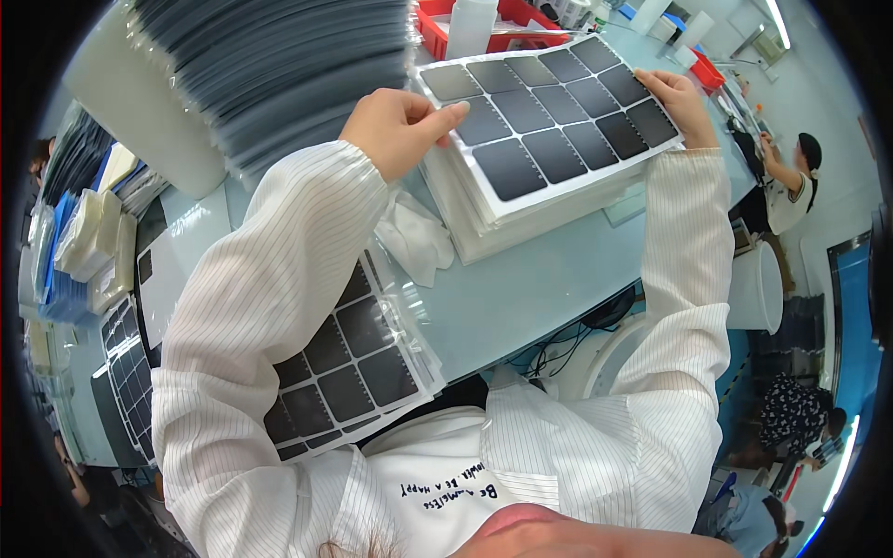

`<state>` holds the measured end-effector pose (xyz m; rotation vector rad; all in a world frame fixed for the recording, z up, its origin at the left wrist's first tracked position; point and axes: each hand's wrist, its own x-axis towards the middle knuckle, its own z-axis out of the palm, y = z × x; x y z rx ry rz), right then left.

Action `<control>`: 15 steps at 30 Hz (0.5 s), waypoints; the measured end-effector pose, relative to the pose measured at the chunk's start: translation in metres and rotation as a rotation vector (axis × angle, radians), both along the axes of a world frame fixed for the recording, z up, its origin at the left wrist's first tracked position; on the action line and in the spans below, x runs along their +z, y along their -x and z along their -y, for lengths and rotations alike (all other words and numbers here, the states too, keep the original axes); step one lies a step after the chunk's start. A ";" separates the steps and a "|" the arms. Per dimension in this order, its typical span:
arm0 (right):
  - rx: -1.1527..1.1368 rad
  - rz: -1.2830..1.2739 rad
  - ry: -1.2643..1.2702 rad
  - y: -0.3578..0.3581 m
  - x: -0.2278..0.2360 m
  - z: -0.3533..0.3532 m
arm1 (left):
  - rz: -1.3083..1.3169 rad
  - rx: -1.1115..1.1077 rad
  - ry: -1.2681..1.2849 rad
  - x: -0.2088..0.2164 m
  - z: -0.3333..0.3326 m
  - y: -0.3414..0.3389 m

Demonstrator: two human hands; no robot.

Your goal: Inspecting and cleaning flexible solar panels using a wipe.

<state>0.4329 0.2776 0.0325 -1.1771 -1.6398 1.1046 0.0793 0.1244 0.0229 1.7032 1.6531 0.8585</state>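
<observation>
A white sheet with rows of dark grey rounded squares [533, 118] lies tilted over a thick white stack [521, 235] on the table. At its left edge, my left hand [395, 130] is closed, thumb and forefinger pinching the margin. My right hand [686, 107] grips the far right corner, its thumb on top and the other fingers partly hidden. A crumpled white cloth [416, 237] rests beside the stack, below my left wrist. More sheets with dark squares [358, 358] lie near my body, partly covered by my left sleeve.
A tall pile of dark sheets in clear sleeves [288, 74] rises at the far left, next to a white roll [139, 102]. Behind the stack stands a red bin [433, 33] with a white bottle [472, 28]. Another person [791, 181] is off to the right.
</observation>
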 end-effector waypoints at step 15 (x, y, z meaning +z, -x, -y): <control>-0.082 0.118 -0.074 0.001 -0.011 -0.008 | -0.434 -0.244 -0.185 -0.078 0.117 0.089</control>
